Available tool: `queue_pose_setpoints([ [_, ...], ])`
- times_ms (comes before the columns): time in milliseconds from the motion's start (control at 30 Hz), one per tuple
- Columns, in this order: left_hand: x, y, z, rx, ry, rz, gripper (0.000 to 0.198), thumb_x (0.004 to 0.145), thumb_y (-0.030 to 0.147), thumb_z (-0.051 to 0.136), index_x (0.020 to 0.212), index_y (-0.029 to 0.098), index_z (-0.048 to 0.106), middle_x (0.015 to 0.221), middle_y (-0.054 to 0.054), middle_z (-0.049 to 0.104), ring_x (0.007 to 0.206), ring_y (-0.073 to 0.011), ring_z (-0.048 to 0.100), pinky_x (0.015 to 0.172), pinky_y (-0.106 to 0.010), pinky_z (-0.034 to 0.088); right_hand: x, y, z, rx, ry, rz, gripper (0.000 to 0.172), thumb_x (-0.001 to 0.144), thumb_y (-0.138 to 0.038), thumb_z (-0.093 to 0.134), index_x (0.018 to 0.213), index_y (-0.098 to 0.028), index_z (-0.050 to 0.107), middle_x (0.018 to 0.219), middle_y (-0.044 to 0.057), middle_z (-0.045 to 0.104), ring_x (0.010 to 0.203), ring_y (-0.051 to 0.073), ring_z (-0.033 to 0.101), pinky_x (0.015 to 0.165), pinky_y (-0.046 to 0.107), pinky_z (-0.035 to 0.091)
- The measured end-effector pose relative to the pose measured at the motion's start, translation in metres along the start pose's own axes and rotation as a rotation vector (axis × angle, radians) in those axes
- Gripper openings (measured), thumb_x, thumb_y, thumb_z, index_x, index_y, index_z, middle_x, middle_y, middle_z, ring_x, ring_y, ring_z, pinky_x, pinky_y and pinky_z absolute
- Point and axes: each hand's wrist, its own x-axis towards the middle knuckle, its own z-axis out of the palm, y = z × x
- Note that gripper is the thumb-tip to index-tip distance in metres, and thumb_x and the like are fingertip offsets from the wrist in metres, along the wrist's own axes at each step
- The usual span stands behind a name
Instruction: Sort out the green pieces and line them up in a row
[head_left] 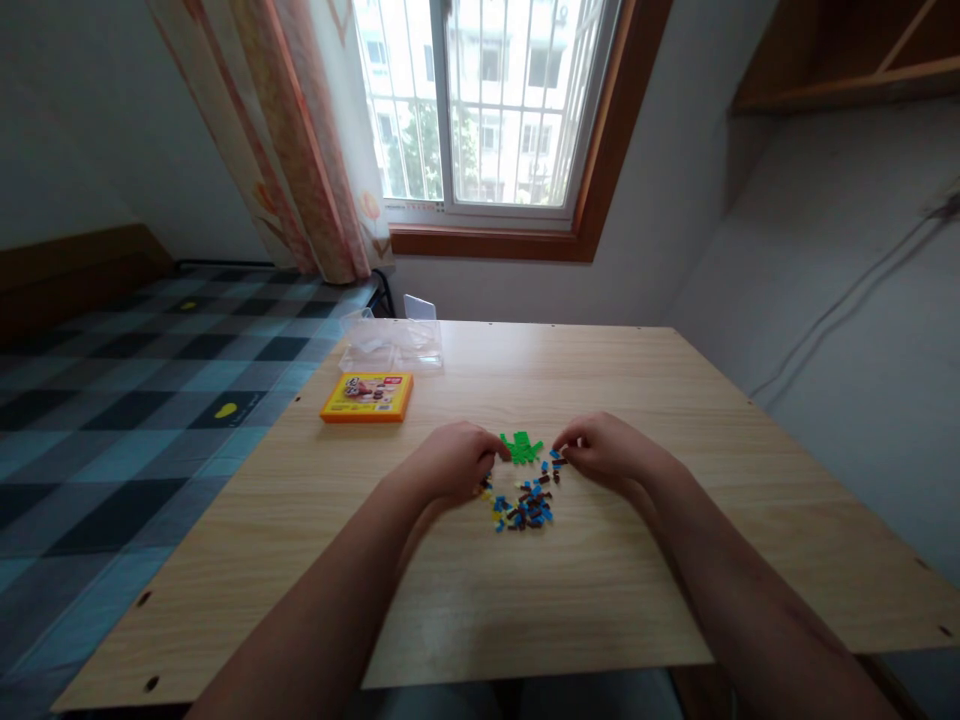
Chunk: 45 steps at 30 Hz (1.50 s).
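Observation:
Small toy building bricks lie in groups between my hands. My left hand rests low at the left of the green bricks, its index finger stretched to their edge and its thumb lower down and apart. Its other fingers are curled and partly hidden. My right hand is at the right, with fingertips slightly apart beside a few loose blue and brown bricks. Nearer to me lies a mixed pile of blue and brown bricks. Some yellow bricks sit on its left side, partly beneath my left hand.
All this is on a pale wooden table. An orange-yellow box lies at the left, with a clear plastic container behind it. A bed with a checked cover adjoins the left side; a wall borders the right.

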Motion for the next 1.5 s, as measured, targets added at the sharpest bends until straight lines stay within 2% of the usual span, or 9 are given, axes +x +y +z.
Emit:
queue_pose_setpoints([
  [167, 0.002, -0.005, 0.001, 0.002, 0.050, -0.041, 0.035, 0.087, 0.020, 0.050, 0.108, 0.028, 0.077, 0.105, -0.005, 0.077, 0.095, -0.0222, 0.069, 0.086, -0.032, 0.051, 0.001, -0.001, 0.000, -0.006, -0.055, -0.040, 0.026, 0.081, -0.019, 0.061, 0.097, -0.025, 0.081, 0.086, 0.004, 0.077, 0.069, 0.015, 0.064, 0.062, 0.024, 0.043],
  [467, 0.007, -0.024, 0.007, -0.079, 0.269, -0.074, 0.034, 0.088, 0.018, 0.049, 0.107, 0.026, 0.076, 0.105, -0.002, 0.077, 0.093, -0.0183, 0.069, 0.091, -0.031, 0.051, -0.004, -0.017, 0.001, 0.023, -0.110, -0.124, 0.030, 0.080, -0.014, 0.060, 0.095, -0.027, 0.081, 0.076, 0.000, 0.075, 0.062, 0.012, 0.058, 0.060, 0.023, 0.038],
  [633, 0.009, -0.031, 0.013, -0.084, 0.291, -0.087, 0.033, 0.087, 0.017, 0.049, 0.102, 0.024, 0.077, 0.102, -0.002, 0.077, 0.097, -0.0184, 0.068, 0.092, -0.030, 0.051, -0.006, -0.025, 0.004, 0.013, -0.111, -0.166, 0.032, 0.079, -0.012, 0.059, 0.095, -0.029, 0.081, 0.080, -0.001, 0.077, 0.063, 0.012, 0.058, 0.059, 0.024, 0.036],
  [833, 0.006, -0.027, 0.005, -0.022, 0.201, -0.139, 0.032, 0.088, 0.021, 0.047, 0.099, 0.025, 0.077, 0.098, -0.004, 0.076, 0.091, -0.0210, 0.068, 0.085, -0.031, 0.050, -0.004, -0.013, -0.002, 0.006, -0.050, -0.109, 0.026, 0.080, -0.018, 0.063, 0.098, -0.025, 0.080, 0.081, 0.002, 0.075, 0.067, 0.014, 0.061, 0.063, 0.025, 0.041],
  [967, 0.002, -0.022, 0.000, 0.026, 0.124, -0.197, 0.028, 0.089, 0.034, 0.050, 0.099, 0.024, 0.074, 0.094, -0.007, 0.075, 0.085, -0.0220, 0.066, 0.074, -0.029, 0.047, -0.003, -0.005, -0.003, -0.023, -0.024, -0.052, 0.025, 0.079, -0.018, 0.064, 0.097, -0.023, 0.080, 0.083, 0.003, 0.075, 0.071, 0.015, 0.062, 0.064, 0.025, 0.042],
  [1067, -0.001, -0.020, -0.002, 0.059, 0.053, -0.229, 0.030, 0.088, 0.041, 0.051, 0.087, 0.020, 0.072, 0.086, -0.008, 0.073, 0.077, -0.0210, 0.063, 0.065, -0.028, 0.042, -0.003, -0.006, -0.002, -0.029, -0.049, -0.043, 0.022, 0.079, -0.017, 0.062, 0.091, -0.023, 0.080, 0.081, 0.003, 0.074, 0.069, 0.015, 0.062, 0.063, 0.024, 0.041],
  [1133, -0.002, -0.020, -0.003, 0.061, -0.018, -0.210, 0.031, 0.087, 0.044, 0.052, 0.079, 0.020, 0.070, 0.082, -0.008, 0.072, 0.072, -0.0199, 0.060, 0.062, -0.028, 0.039, -0.003, -0.009, -0.001, -0.023, -0.070, -0.050, 0.022, 0.079, -0.017, 0.061, 0.089, -0.022, 0.080, 0.080, 0.003, 0.074, 0.069, 0.014, 0.062, 0.062, 0.024, 0.041],
  [1233, -0.003, -0.020, -0.005, 0.052, -0.092, -0.153, 0.034, 0.085, 0.048, 0.054, 0.078, 0.020, 0.070, 0.080, -0.007, 0.070, 0.069, -0.0192, 0.057, 0.063, -0.029, 0.039, -0.003, -0.014, 0.003, -0.001, -0.093, -0.077, 0.022, 0.079, -0.016, 0.060, 0.088, -0.022, 0.079, 0.077, 0.002, 0.074, 0.067, 0.013, 0.061, 0.062, 0.023, 0.040],
  [1500, -0.004, -0.019, -0.005, 0.052, -0.110, -0.128, 0.035, 0.084, 0.051, 0.054, 0.075, 0.021, 0.068, 0.077, -0.006, 0.069, 0.066, -0.0184, 0.054, 0.059, -0.029, 0.034, -0.001, -0.026, 0.011, 0.034, -0.119, -0.172, 0.024, 0.079, -0.016, 0.060, 0.091, -0.024, 0.079, 0.080, 0.002, 0.074, 0.071, 0.014, 0.061, 0.066, 0.024, 0.041],
])
